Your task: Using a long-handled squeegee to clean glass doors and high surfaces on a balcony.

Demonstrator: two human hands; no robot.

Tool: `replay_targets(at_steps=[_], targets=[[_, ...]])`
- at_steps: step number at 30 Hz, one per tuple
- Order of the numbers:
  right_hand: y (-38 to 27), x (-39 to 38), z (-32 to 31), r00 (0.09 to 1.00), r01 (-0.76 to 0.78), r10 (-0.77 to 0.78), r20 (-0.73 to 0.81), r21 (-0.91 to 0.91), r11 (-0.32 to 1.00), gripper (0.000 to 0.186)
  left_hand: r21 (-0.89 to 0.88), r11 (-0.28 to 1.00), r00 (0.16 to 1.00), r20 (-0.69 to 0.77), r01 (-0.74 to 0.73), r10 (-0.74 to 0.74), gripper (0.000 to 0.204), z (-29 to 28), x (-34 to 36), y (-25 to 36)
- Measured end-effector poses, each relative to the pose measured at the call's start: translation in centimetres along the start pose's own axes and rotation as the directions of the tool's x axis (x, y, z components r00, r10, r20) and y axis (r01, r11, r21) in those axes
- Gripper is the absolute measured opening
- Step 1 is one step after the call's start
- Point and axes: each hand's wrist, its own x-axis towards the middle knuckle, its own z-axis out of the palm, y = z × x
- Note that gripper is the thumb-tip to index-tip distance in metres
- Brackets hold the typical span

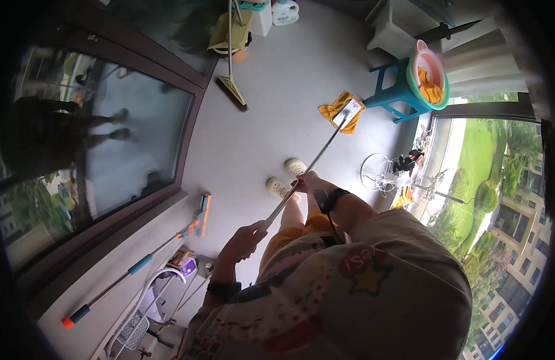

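Both my hands grip the long silver pole of a flat mop (325, 147). My left hand (244, 240) is closed round the pole's upper end, close to my body. Farther down, my right hand (306, 181) is wrapped round the pole above my shoes. The mop's white head (347, 114) lies on an orange cloth (332, 110) on the grey floor. That cloth sticks out around the head, its edges spread and creased, beside a leg of a teal stool.
On the teal stool (385, 90) stand stacked basins (447, 90) with another orange cloth (429, 90). A broom (232, 93) stands ahead left. A squeegee (151, 255) leans at the lower left. A white wire rack (378, 173) is by the right window. My light clogs (278, 187) are on the floor.
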Motion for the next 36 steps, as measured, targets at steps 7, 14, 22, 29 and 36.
replay_targets(at_steps=[7,14,22,29,36], targets=[[-0.1,2.9,2.0,0.993,-0.114,0.12,0.005,-0.291,0.95,0.017,0.03,0.998,0.997,-0.054,-0.06,0.061,0.049,1.1,-0.9,-4.0],[8.7,-1.3,10.8,0.945,-0.295,0.244,-0.219,-0.247,0.923,0.024,0.179,0.981,0.944,-0.306,-0.072,0.125,0.045,6.9,-10.1,-12.3],[14.6,-4.3,19.1,0.818,-0.481,0.552,0.165,-0.33,0.812,0.048,-0.58,0.811,0.933,-0.246,0.077,-0.264,0.048,6.2,-19.7,-14.1],[7.4,-8.1,21.1,0.811,0.01,0.364,0.458,-0.633,0.774,0.034,-0.708,-0.352,0.763,-0.646,-0.613,-0.027,0.028,4.6,-18.4,-14.8],[-2.9,-1.2,14.5,0.897,0.355,0.004,0.442,-0.727,0.588,0.016,-0.262,0.62,0.243,-0.963,-0.739,-0.118,0.013,-0.8,-11.4,-5.7]])
